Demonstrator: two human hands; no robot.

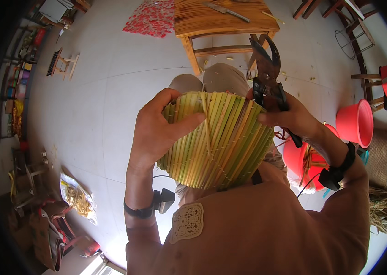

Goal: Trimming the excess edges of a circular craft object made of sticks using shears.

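A rounded panel of green and yellow plant stalks point(221, 144), set side by side and stitched in rows, is held up before my chest. My left hand point(159, 125) grips its left edge, thumb on the face near a loose pale strip that lies across the stalks. At the upper right edge, my right hand point(288, 111) presses its thumb on the panel. That same hand also holds a pair of pruning shears point(267, 70), blades apart and pointing away from me. The fingers behind the panel are hidden.
A wooden table point(224, 27) with a knife point(226, 11) stands ahead, beside a red-patterned sheet point(152, 20). Red plastic buckets point(353, 122) and a woven basket point(380, 158) are at the right. A small stool point(63, 64) stands at the left; stalk scraps lie on the floor.
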